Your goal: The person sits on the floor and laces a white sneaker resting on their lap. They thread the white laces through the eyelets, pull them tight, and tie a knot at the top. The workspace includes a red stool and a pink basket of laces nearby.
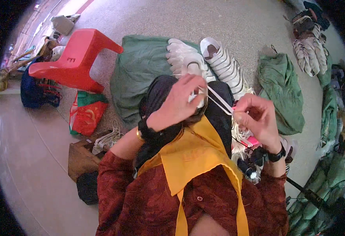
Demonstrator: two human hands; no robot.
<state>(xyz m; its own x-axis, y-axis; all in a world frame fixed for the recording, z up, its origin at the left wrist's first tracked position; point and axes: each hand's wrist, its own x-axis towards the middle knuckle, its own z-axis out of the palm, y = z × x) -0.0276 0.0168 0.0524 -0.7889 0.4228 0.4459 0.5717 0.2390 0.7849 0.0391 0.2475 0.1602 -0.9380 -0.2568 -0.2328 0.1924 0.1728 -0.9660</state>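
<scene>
A white shoelace (219,101) runs taut in two strands between my hands, above my lap. My right hand (258,118) pinches its right end between thumb and fingers, with a small bright pink bit at the fingertips. My left hand (180,98) is curled over a white shoe upper (198,100) at my knees, mostly hidden by the hand. The lace's other end meets the upper by the left fingertips. Beyond my knees lie rows of overlapping white shoe uppers (223,63), partly on a green cloth (135,67).
A red plastic chair (76,59) lies tipped at the left, above a red and green bag (88,118). A wooden box (82,157) with white laces (109,137) stands by my left elbow. At the right are a green sack (281,92) and more uppers (310,55).
</scene>
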